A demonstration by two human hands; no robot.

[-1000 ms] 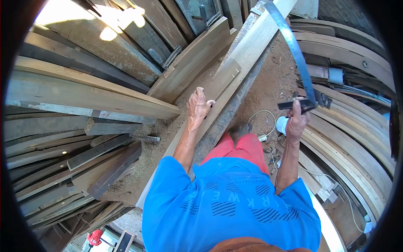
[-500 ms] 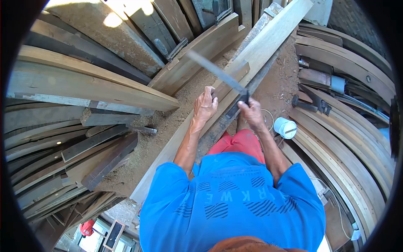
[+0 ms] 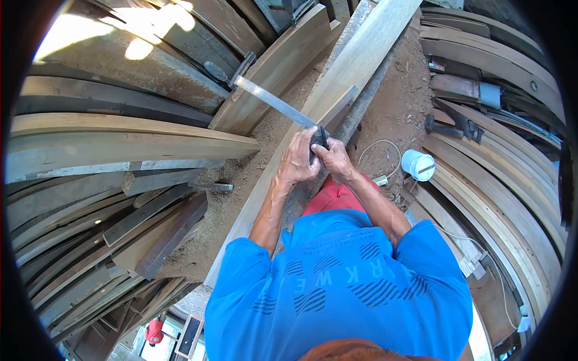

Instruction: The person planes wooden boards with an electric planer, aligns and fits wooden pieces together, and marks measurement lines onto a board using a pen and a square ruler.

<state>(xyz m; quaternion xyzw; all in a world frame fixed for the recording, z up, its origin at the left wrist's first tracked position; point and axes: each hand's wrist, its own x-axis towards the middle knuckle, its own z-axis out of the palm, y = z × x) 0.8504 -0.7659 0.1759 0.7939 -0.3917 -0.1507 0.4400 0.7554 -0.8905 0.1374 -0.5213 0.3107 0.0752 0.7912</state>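
Note:
A try square with a long metal blade (image 3: 277, 105) and a dark stock is held in front of my body, over a long pale plank (image 3: 361, 51). My right hand (image 3: 336, 161) is closed on the stock from the right. My left hand (image 3: 296, 157) has its fingers curled against the stock from the left, so both hands meet there and hide part of it. The blade points up and left, past the plank's edge. A short piece of wood (image 3: 340, 105) lies on the plank just beyond my hands, its near end hidden behind them.
Stacked boards (image 3: 132, 144) crowd the left side, and more long boards (image 3: 500, 198) line the right. A white bucket (image 3: 418, 165) stands at right near a pale cord (image 3: 394, 144). A hammer (image 3: 444, 128) rests on the right stack. Far back at lower left is a person in red (image 3: 154, 332).
My right hand has brought the square left and closer to my body. My left hand has left the short piece of wood and now meets the right hand at the stock.

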